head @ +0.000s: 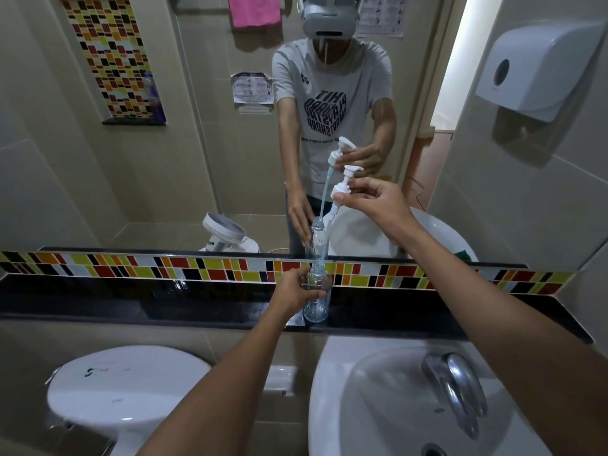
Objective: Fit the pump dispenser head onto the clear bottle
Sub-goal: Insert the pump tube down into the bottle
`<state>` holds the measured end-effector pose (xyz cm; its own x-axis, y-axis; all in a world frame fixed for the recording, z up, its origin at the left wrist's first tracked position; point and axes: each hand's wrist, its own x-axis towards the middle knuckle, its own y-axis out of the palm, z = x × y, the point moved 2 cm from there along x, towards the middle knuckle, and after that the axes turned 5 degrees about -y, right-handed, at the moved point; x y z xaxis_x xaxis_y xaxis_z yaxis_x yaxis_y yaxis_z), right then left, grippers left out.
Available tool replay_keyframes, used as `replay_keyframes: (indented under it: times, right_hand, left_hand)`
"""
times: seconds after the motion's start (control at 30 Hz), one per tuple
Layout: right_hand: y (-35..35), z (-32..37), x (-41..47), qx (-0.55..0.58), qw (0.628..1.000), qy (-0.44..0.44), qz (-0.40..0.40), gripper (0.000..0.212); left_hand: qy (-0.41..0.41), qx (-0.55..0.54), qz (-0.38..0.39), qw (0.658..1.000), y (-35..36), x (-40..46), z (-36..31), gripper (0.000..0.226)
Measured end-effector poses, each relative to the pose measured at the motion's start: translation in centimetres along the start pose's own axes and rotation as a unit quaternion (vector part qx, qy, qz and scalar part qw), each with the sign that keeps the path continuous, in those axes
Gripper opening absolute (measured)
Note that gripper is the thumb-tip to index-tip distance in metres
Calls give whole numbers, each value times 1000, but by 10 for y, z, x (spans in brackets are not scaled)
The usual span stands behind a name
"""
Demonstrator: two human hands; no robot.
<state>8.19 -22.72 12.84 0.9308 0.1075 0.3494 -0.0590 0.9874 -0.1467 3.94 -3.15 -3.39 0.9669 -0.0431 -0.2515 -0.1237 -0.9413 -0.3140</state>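
Note:
The clear bottle stands upright on the black ledge below the mirror. My left hand grips its body from the left. My right hand holds the white pump dispenser head by its collar, raised well above the bottle and tilted. The pump's thin dip tube slants down from the head, and its lower end sits inside the bottle's open neck. The mirror repeats both hands, the pump and the bottle.
A white sink with a chrome tap lies below right of the ledge. A white toilet tank lid sits below left. A coloured tile strip runs behind the ledge. A paper dispenser hangs on the right wall.

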Motion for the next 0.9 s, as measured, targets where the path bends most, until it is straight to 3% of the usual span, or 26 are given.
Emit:
replay_keyframes:
  times: [0.37,0.63,0.9]
  right_hand:
    - [23,-35,-14,-49,998,11,47,38]
    - [35,-79,-36,-36,995,74,54,55]
    - [45,-101,-48,-62,990,95,79,49]
  left_hand:
    - [-6,-10,-6,1000,0,3,2,66]
    - [-13,-6,-13,1000,0,4,0,61]
    - [-15,25,-21,999,0,5,-4,56]
